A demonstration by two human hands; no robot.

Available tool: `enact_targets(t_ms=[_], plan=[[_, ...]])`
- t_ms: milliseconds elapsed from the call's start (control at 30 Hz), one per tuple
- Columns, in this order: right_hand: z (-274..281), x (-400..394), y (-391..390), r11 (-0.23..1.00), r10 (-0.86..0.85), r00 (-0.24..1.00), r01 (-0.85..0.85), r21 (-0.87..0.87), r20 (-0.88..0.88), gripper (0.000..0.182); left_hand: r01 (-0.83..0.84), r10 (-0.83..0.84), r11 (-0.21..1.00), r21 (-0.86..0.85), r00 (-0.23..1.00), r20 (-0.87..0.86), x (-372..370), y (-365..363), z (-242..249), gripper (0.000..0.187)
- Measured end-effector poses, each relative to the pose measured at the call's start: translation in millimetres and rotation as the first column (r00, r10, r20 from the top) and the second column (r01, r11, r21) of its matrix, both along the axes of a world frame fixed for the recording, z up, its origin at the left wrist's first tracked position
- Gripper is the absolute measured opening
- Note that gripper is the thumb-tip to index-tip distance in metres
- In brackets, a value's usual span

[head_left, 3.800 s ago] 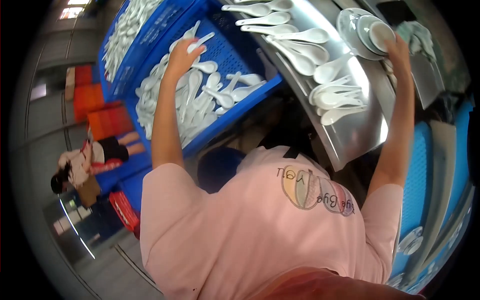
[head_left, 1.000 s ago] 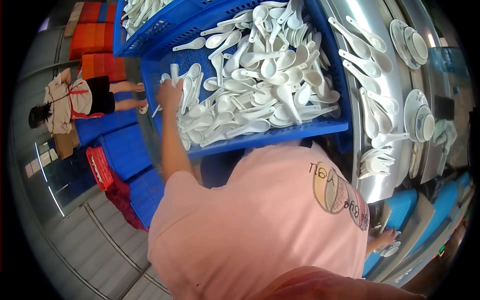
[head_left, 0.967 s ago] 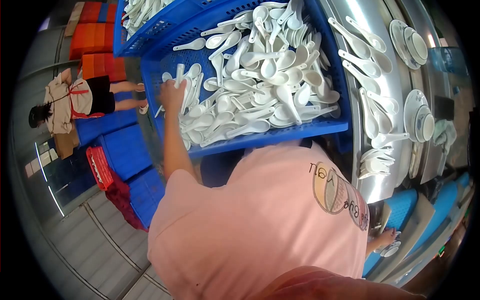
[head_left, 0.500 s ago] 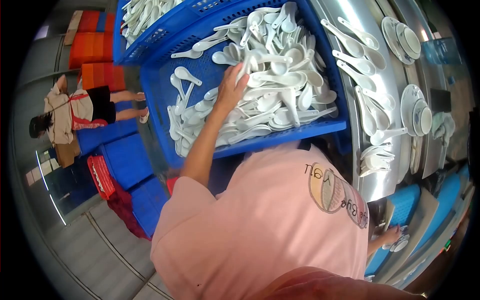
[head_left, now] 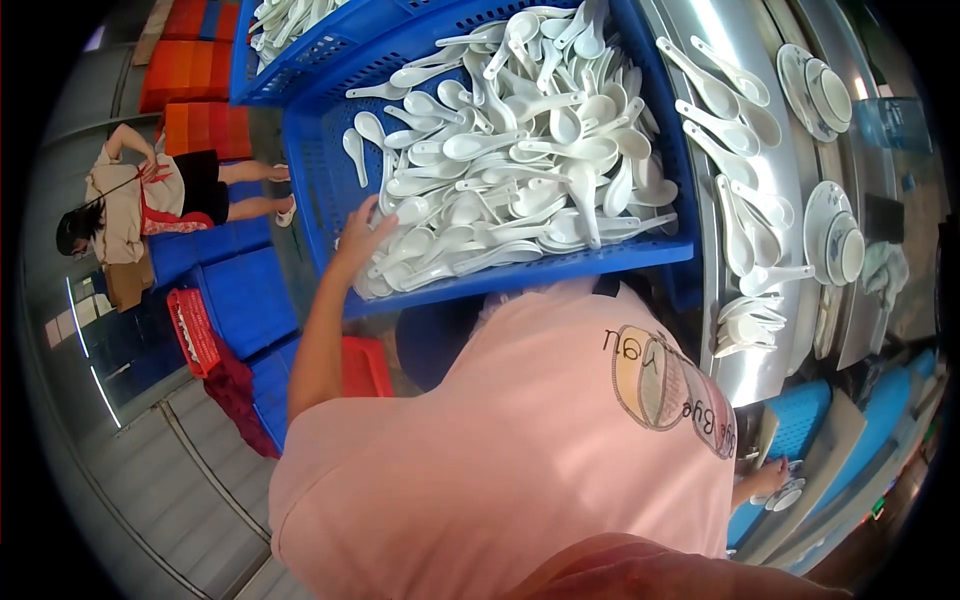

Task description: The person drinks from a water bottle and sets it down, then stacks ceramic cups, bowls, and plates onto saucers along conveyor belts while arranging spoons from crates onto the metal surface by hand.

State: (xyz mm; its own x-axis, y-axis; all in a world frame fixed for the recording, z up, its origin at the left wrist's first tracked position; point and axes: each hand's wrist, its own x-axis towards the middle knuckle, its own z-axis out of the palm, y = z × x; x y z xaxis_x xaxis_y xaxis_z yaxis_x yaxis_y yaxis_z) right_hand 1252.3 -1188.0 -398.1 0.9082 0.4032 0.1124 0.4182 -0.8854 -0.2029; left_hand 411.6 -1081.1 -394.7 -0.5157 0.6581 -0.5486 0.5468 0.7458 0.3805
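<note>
Many white ceramic soup spoons lie heaped in a blue plastic crate in front of me. My left hand is over the crate's near left side, its fingers apart at the edge of the heap and nothing held between them. One spoon lies separate on the bare crate floor at the left. Low on the right, partly hidden by my pink shirt, my right hand has its fingers bent on small white dishes.
A steel counter on the right carries more spoons and stacked plates with bowls. Another blue crate of spoons adjoins at upper left. A person stands farther left, by blue and orange crates.
My left hand has moved left and back toward me, from mid-heap to the heap's left edge. Spoons on the left side have shifted closer to the pile. My right hand has moved slightly left.
</note>
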Motion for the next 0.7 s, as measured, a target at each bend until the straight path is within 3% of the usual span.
enact_targets(t_ms=[100,133,200,233,267,333,367,467,533,600,667,700], plan=[[6,-7,3,0.999,0.031,0.999,-0.031,-0.009,0.021,0.028,-0.028,0.018,0.989,0.145,0.997,0.068,18,17,-21,0.079],[7,-11,4,0.999,0.038,0.999,-0.038,-0.016,0.028,0.028,-0.178,0.126,0.959,0.222,0.965,0.231,37,36,-16,0.086],[5,-12,5,0.999,0.029,0.999,-0.029,0.032,0.015,0.028,-0.236,0.097,0.878,0.416,0.939,0.329,48,61,-35,0.1],[6,-13,5,0.999,0.036,0.999,-0.036,0.031,0.012,0.028,-0.28,0.131,0.889,0.362,0.914,0.385,71,81,-22,0.096],[6,-12,4,0.999,0.042,0.999,-0.042,0.03,0.008,0.028,-0.032,0.012,0.894,0.448,0.999,0.047,74,91,-48,0.085],[1,-3,-2,0.994,0.098,0.99,-0.093,-0.059,0.102,0.027,0.057,-0.007,0.89,0.453,0.994,-0.112,104,118,-41,0.072],[-1,0,-4,0.993,0.108,0.988,-0.103,-0.05,0.106,0.027,0.24,-0.096,0.839,0.488,0.948,-0.302,115,125,-34,0.059],[-7,9,-9,0.985,0.17,0.974,-0.163,-0.055,0.151,0.027,0.422,-0.304,0.689,0.59,0.907,-0.293,116,158,-21,0.047],[-5,2,-5,0.996,0.093,0.992,-0.094,0.004,0.09,0.027,0.448,-0.295,0.755,0.478,0.884,-0.363,131,189,15,0.038],[-2,-3,-3,0.991,0.131,0.983,-0.134,0.011,0.127,0.027,0.535,-0.209,0.644,0.546,0.81,-0.547,125,231,14,0.04],[-4,-4,-4,0.987,0.151,0.974,-0.158,0.025,0.17,0.027,0.54,-0.17,0.692,0.479,0.767,-0.619,118,273,7,0.042],[-6,-2,-5,0.989,0.127,0.982,-0.136,0.06,0.139,0.026,0.48,-0.233,0.798,0.365,0.804,-0.547,118,293,6,0.053]])
